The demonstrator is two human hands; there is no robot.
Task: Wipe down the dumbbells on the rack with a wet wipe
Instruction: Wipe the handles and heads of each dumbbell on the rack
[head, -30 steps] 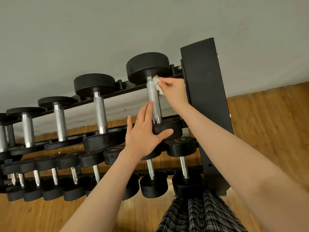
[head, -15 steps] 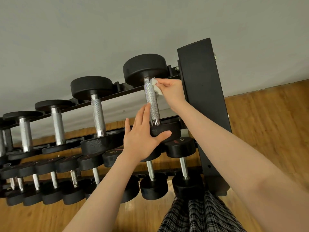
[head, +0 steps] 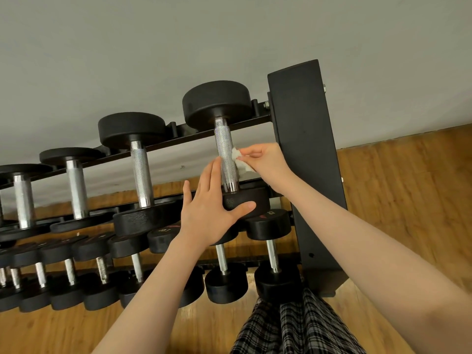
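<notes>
The right hand [head: 265, 159] pinches a wet wipe [head: 241, 163] vs. the top dumbbell [head: 226, 154] handle, just left of the rack upright [head: 306, 162]; wipe partly hidden. The left hand [head: 208, 213], fingers straight, rests on its near head.

The round rubber dumbbell heads [head: 216, 102] on the upper and lower tiers are matte black, and their knurled metal handles [head: 226, 154] are shiny silver. The steel rack upright [head: 304, 149] at right is black. A crumpled wet wipe [head: 241, 163] is white. The plank floor [head: 408, 190] is honey-brown wood; the far wall [head: 178, 47] is plain grey. Near, the fabric [head: 293, 328] is black-and-white plaid.
</notes>
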